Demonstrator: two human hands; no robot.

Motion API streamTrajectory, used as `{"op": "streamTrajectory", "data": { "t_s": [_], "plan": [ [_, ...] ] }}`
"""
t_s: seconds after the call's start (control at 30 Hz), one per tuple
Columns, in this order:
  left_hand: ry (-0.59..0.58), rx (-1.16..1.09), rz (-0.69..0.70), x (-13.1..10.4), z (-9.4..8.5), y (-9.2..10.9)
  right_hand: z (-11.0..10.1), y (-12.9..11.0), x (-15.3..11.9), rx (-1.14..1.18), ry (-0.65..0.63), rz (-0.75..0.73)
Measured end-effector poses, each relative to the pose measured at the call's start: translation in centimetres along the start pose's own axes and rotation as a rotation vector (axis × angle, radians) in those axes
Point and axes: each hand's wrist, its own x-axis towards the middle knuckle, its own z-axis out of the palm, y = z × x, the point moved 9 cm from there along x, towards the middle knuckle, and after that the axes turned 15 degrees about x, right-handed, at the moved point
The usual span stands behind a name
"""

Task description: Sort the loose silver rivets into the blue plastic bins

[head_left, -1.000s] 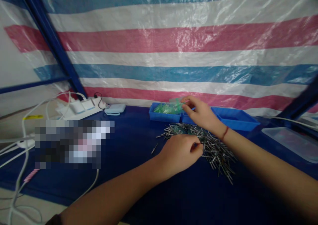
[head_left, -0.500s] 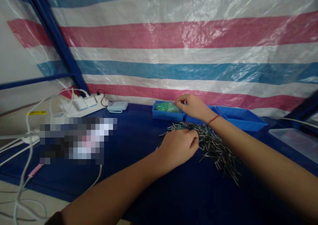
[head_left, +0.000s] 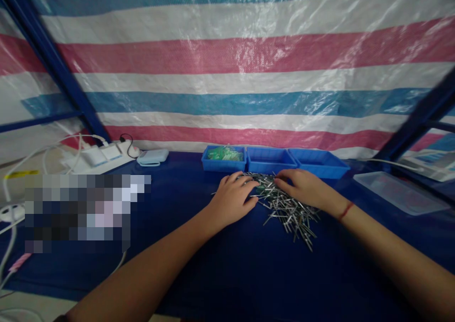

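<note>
A loose heap of thin silvery metal pieces, rivet-like pins (head_left: 289, 213), lies on the dark blue tabletop, with a few green bits among them. My left hand (head_left: 234, 196) rests on the heap's left side, fingers apart, thumb clear of the index finger. At the upper right of the heap is my right hand (head_left: 305, 187), its thumb and index finger slightly apart at the pins; I see nothing held between them. Behind the heap, a blue bin (head_left: 223, 165) contains small green and clear pieces.
Two more blue bins, a middle bin (head_left: 272, 160) and a right bin (head_left: 318, 163), continue the row. A clear plastic lid or tray (head_left: 398, 194) lies at right. To the left are a power strip (head_left: 106, 156), white cables and a pale blue device (head_left: 152, 157). Striped sheeting (head_left: 227, 80) hangs behind.
My right hand has come down from above the left bin to the heap. The fingers of my left hand have spread. The view has shifted somewhat to the right.
</note>
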Motion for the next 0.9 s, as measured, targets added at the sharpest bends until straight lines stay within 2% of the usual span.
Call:
{"op": "streamTrajectory", "data": {
  "t_s": [0.3, 0.57, 0.9],
  "plan": [
    [-0.094, 0.028, 0.107, 0.0, 1.2, 1.8, 0.5, 1.1, 0.3, 0.11, 0.046, 0.066],
    [-0.07, -0.035, 0.101, 0.0, 1.1, 1.6, 0.7, 2.0, 0.1, 0.381, 0.148, 0.124],
    [-0.028, -0.018, 0.061, 0.1, 0.3, 1.3, -1.0, 0.8, -0.5, 0.475, 0.325, 0.061]
  ]
}}
